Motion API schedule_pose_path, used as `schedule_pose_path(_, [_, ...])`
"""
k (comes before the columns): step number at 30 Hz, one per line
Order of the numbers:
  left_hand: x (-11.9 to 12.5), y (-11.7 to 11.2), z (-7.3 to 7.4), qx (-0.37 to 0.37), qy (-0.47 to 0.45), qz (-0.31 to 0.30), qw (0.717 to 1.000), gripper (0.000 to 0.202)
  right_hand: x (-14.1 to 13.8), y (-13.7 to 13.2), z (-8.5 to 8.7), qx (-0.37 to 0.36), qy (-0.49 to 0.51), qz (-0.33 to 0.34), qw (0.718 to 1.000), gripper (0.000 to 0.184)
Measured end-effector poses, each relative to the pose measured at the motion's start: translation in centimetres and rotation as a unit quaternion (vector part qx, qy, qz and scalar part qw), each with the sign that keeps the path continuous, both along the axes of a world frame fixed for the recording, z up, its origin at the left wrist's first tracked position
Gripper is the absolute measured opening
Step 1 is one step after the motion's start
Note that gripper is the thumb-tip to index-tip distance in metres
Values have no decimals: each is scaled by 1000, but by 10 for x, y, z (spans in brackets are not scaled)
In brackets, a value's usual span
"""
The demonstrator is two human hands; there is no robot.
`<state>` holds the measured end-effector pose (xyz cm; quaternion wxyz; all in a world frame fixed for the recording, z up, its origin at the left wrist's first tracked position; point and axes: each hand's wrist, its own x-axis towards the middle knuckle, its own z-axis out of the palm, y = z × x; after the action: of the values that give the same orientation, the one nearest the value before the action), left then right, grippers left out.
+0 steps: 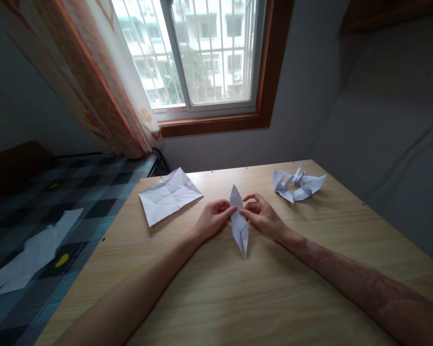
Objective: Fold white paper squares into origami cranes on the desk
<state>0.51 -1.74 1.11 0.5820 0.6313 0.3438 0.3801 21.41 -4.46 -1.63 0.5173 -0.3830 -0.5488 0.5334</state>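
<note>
A narrow, folded piece of white origami paper (239, 226) is held over the middle of the wooden table. Its single point faces the window, and the end toward me is split into two slim tips. My left hand (216, 215) pinches its left edge, thumb on the face of the paper. From the other side, my right hand (261, 217) grips the right edge between thumb and fingers, its index finger bent and raised a little. The fingertips behind the paper are hidden.
Several folded paper cranes (299, 183) sit at the table's back right. A creased white sheet (171, 196) lies at the back left. Left of the wooden table (202, 298), a bed with a checked cover (104, 192) holds white paper strips (36, 254). A curtain (104, 72) hangs beside the window.
</note>
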Motion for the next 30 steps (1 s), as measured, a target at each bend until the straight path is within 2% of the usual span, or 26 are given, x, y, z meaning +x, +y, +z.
schedule_pose_path(4, [1, -2, 1, 27, 17, -22, 999, 46, 0, 0, 0, -1, 2, -12, 1000, 52])
schedule_pose_path(9, [1, -6, 1, 25, 33, -60, 997, 52, 1, 1, -1, 14, 7, -34, 999, 47])
schedule_pose_path(15, [-1, -3, -4, 45, 40, -59, 996, 49, 2, 1, -4, 58, -14, -84, 995, 42])
schedule_pose_path(22, [-1, -1, -2, 59, 43, -57, 996, 46, 5, -1, -1, 98, -63, -100, 988, 38])
schedule_pose_path(30, [-1, -3, -4, 19, 9, -78, 997, 49, 4, -1, 0, 110, -74, -128, 983, 36])
